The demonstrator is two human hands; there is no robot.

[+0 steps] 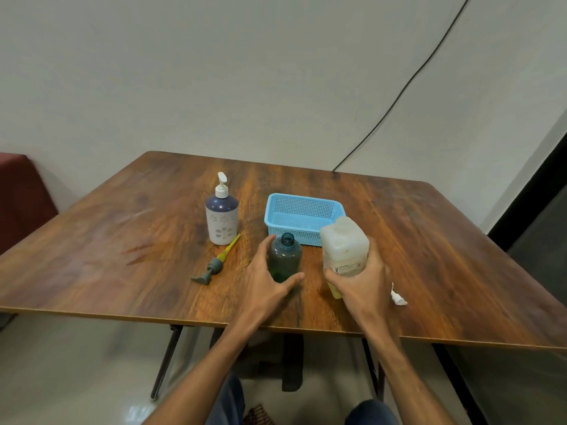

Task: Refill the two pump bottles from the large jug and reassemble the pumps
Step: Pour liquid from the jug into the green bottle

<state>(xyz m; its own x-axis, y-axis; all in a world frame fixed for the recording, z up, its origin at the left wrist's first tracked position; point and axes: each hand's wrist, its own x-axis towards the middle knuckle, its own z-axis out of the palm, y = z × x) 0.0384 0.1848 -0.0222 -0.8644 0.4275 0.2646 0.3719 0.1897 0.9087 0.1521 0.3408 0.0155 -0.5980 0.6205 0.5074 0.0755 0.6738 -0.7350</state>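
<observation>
Left hand: the left hand cups the small dark-green see-through bottle, fingers up one side and thumb across the near base. I read that as bracing it so it can't tip during a pour.
Green bottle: standing upright on the brown wood-grain table, near the front middle, with its neck open and no pump on it. It looks ready to take liquid.
Right hand: the right hand wraps the lower half of the large cloudy plastic jug, fingers closed firmly round it.
Jug: just right of the green bottle, tilted slightly away, with pale yellow liquid low inside. Whether its mouth is capped is too blurred to tell.
Loose pump: the grey pump head with a yellow dip tube lies flat to the left, seemingly parked clear until refitting.
Second bottle: the navy-and-white patterned pump bottle stands further back on the left with its white pump on, not yet opened.
Basket: the light-blue perforated plastic basket sits right behind bottle and jug.
White piece: a small white object lies near the right front edge. It may be the jug's cap.
Stage: early in the task, with the first pour about to be lined up.
</observation>
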